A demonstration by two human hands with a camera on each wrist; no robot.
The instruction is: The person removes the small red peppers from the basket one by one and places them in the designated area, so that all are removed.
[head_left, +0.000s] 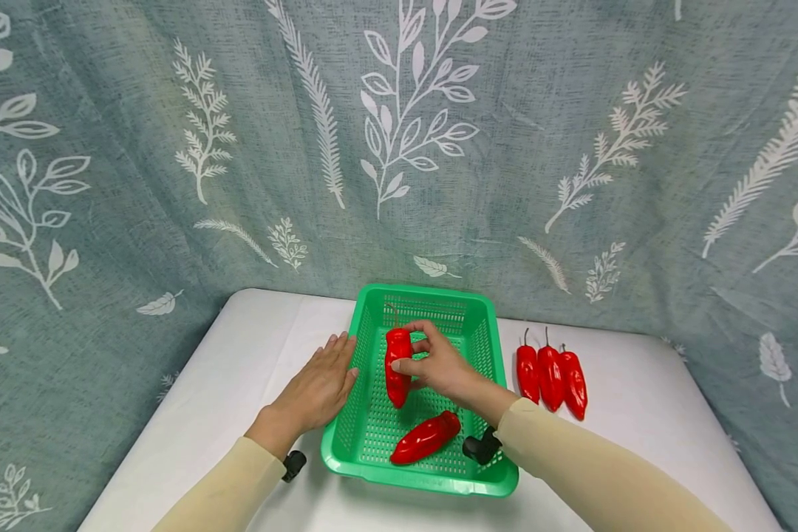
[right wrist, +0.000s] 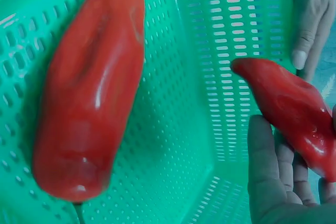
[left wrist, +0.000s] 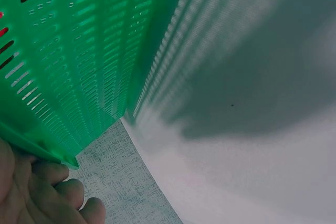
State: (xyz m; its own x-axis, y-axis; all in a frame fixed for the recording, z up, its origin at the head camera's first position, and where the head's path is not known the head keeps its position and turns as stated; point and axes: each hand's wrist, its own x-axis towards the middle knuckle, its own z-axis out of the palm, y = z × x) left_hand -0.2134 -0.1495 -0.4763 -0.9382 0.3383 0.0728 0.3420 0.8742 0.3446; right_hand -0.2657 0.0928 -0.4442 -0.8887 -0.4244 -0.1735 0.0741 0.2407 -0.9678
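Note:
My right hand [head_left: 444,363] grips a red chili pepper [head_left: 396,378] over the left part of the green plastic basket [head_left: 419,479], its thin stem pointing to the back. In the right wrist view the held pepper [right wrist: 291,106] lies between thumb and fingers, its tip above the basket floor. A second red pepper [head_left: 425,439] rests on the floor near the basket's front. Beside the basket's left rim, my left hand [head_left: 315,386] lies with straight fingers along the outside; the left wrist view has its fingertips [left wrist: 69,190] at the green rim.
Three more red peppers [head_left: 550,377] lie side by side on the white table [head_left: 625,443], to the right of the basket. A grey-green curtain [head_left: 273,148] with white leaf prints hangs behind the table and at its sides.

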